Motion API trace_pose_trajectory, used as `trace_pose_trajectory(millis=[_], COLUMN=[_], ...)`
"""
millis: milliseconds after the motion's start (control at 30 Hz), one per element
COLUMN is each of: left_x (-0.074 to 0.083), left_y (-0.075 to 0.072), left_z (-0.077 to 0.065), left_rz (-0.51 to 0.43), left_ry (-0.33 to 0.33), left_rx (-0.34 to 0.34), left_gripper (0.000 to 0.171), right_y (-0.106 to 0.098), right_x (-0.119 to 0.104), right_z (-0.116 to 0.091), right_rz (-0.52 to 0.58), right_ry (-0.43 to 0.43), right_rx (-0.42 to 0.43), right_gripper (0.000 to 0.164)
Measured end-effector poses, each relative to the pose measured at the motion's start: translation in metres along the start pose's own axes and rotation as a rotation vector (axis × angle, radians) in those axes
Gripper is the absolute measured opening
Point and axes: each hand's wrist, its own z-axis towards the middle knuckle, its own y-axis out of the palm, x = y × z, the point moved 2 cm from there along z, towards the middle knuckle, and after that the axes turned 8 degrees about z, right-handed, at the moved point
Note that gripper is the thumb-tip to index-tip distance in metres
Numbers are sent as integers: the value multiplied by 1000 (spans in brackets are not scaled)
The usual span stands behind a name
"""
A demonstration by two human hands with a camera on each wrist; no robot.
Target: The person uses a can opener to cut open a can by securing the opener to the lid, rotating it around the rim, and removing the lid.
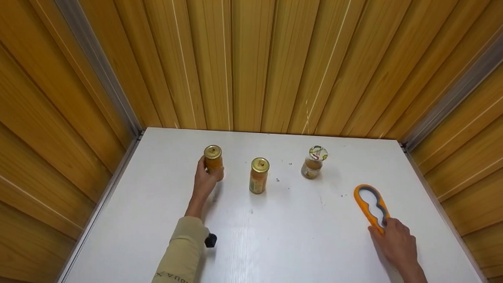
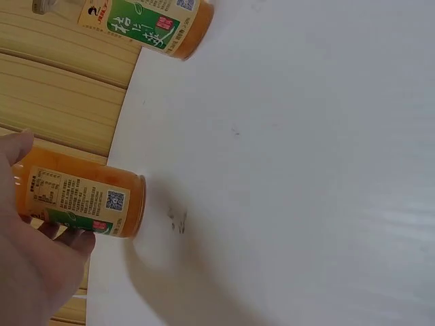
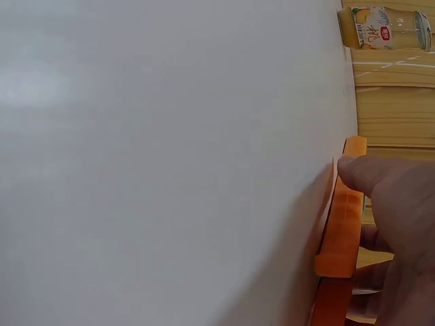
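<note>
1. Left jar (image 1: 214, 164): glass, orange contents, gold lid (image 1: 212, 151) on; tan-and-green label with QR code. Upright at the left of the white table (image 1: 290, 236); whether its base touches the surface cannot be told.
2. Left hand (image 1: 204, 182): thumb and fingers curled round item 1, opened only to the jar's width.
3. Middle jar (image 1: 258, 180): upright, orange contents, gold lid (image 1: 260, 165) on, green-and-tan label; stands apart from item 1.
4. Third jar (image 1: 311, 168): upright, right of item 3; brownish contents below clear glass, whitish lid (image 1: 318, 152) with green and red print.
5. Opener (image 1: 366, 210): orange outer frame, dark grey scalloped lining round a long opening; at the table's right side, nearer than item 4.
6. Right hand (image 1: 397, 240): closed upon the near end of item 5, thumb along its orange edge.
</note>
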Motion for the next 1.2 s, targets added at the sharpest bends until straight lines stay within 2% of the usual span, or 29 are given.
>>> trace_pose_trajectory(millis=[133, 267, 500, 767, 1067, 1200], left_x=[2, 3, 0, -2, -6, -8], left_y=[3, 4, 4, 4, -3, -5], left_z=[6, 10, 14, 17, 15, 10], left_rz=[-16, -17, 34, 77, 82, 76], left_ry=[-1, -25, -61, -54, -63, -44], left_rx=[16, 22, 23, 7, -56, -90], left_gripper=[81, 83, 81, 76, 82, 81], right_y=[3, 5, 11, 9, 1, -3], right_x=[-3, -6, -11, -12, -14, -15], right_z=[-2, -2, -3, -4, -4, -5], right_rz=[-24, -29, -23, -13, 167, 250], right_ry=[8, 33, 10, 40, 129, 145], right_rx=[2, 2, 65, 61, -3, -15], right_gripper=[57, 53, 37, 33, 41, 44])
